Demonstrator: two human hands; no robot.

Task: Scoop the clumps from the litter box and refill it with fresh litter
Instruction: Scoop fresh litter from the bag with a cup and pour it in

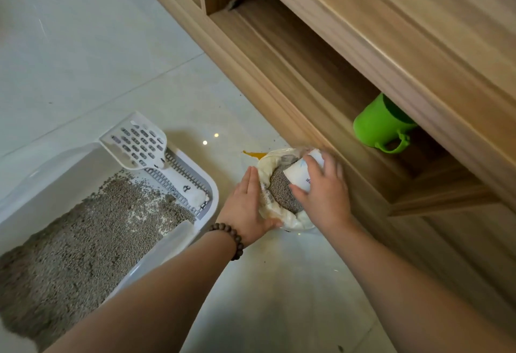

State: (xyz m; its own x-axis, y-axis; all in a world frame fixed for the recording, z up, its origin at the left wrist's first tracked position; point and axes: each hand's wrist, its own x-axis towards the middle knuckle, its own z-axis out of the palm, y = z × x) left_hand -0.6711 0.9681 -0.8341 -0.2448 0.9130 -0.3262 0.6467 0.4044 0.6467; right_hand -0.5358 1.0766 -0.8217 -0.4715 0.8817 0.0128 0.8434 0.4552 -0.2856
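Both hands are at the open bag of fresh litter (284, 193), which stands on the tiled floor (111, 59) between them. The left hand (247, 207) lies flat against the bag's near-left side with its fingers straight, pressing rather than gripping. The right hand (321, 188) reaches over the bag's mouth, its fingers curled round a white cup or scoop-like container (303, 171) that is tipped into the grey granules; how full that container is cannot be told. The litter box (178, 243) sits just to the left of the left hand, its corner nearly touching that wrist, and its long axis runs away down and to the left. The litter (83, 235) inside lies thick at the far-left end and thin near the corner closest to the hands, where bare white bottom shows. A white slotted scoop (136, 143) rests on the box's rim beyond the left hand. My judgement is that refilling is in hand, and the loaded container must travel leftwards, across the left hand, to reach the box. A green cup (379, 126) sits on the wooden shelf (307, 73) beyond the right hand.
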